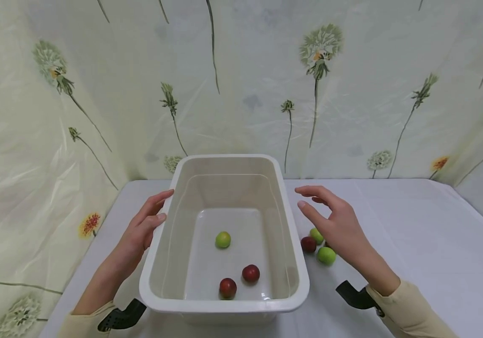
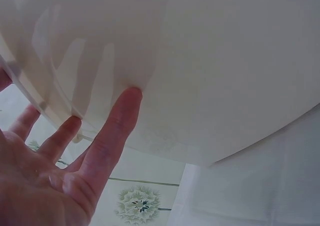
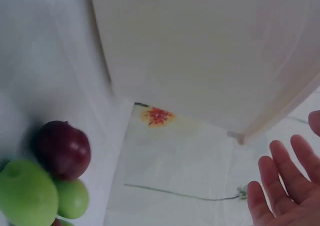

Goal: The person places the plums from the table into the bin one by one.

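Table: white cloth [image 1: 415, 225], tub [image 1: 296, 263] in the middle.
Left hand [image 1: 140, 230]: released, fingertips [image 2: 131, 96] touching the tub's left wall.
Right hand [image 1: 334, 225]: released, hovering above fruit [image 1: 326, 255].

Left hand [image 1: 140, 232] flat against the tub [image 1: 296, 263] wall, no room between them. Right hand [image 1: 336, 225] hovers off the far wall, a gap there. Below it, fruit [image 1: 319, 246] crowds the table [image 1: 427, 244] beside the tub.

Fruits [image 1: 241, 273] in tub [image 1: 224, 305] (others right)
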A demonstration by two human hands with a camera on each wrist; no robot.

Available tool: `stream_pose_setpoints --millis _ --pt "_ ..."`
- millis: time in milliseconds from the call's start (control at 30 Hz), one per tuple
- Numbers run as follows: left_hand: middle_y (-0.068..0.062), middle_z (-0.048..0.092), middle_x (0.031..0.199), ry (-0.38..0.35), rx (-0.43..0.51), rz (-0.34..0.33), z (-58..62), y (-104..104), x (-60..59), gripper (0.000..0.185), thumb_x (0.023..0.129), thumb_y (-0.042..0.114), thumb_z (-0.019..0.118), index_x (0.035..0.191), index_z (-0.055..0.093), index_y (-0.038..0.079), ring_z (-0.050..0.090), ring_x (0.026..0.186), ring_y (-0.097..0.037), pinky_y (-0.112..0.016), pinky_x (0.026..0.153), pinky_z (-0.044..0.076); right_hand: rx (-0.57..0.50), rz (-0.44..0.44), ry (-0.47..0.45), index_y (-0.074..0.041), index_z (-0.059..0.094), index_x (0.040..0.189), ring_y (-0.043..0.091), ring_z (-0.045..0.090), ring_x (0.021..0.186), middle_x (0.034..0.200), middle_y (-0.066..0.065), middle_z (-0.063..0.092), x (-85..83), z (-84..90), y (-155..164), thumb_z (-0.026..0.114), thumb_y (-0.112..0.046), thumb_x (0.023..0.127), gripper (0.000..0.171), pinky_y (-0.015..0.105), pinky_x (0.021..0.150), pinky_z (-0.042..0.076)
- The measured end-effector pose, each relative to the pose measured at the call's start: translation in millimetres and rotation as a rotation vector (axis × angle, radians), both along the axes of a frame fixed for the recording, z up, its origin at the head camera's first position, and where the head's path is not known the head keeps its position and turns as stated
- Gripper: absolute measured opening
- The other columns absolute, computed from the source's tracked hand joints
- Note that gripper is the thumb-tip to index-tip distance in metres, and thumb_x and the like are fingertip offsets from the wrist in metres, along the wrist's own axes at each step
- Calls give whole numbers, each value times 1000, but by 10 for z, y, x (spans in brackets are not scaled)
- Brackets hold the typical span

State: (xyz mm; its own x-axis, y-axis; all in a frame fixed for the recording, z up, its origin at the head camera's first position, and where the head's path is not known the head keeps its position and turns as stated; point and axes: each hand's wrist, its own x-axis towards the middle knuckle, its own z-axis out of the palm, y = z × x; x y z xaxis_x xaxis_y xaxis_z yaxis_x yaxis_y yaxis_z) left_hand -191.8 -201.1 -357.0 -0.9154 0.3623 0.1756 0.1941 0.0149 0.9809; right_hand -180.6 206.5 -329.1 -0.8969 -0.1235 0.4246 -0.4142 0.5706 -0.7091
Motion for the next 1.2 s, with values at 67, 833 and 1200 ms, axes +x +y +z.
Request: stream_pose_setpoints --millis 67,833,1200 --pt "-5 32 152 1 -3 3 1 0 -1 46 106 32 38 151 32 26 56 119 -29 -46 86 54 3 -22 -10 -20 63 129 26 51 120 129 -5 61 15 -33 46 60 -32 99 32 53 98 39" --pt "-3 32 151 -5 0 4 4 2 -6 47 106 31 38 151 31 27 57 118 -29 -47 85 54 82 -219 -119 -17 58 132 28 49 120 128 4 59 265 -387 461 57 -37 99 39 47 92 41" --pt "-4 33 151 -3 -1 13 0 3 -4 46 106 29 37 151 32 26 58 117 -28 -47 84 54 124 -237 -193 -9 52 137 40 47 124 135 18 54 252 -520 613 59 -39 98 49 59 94 39"
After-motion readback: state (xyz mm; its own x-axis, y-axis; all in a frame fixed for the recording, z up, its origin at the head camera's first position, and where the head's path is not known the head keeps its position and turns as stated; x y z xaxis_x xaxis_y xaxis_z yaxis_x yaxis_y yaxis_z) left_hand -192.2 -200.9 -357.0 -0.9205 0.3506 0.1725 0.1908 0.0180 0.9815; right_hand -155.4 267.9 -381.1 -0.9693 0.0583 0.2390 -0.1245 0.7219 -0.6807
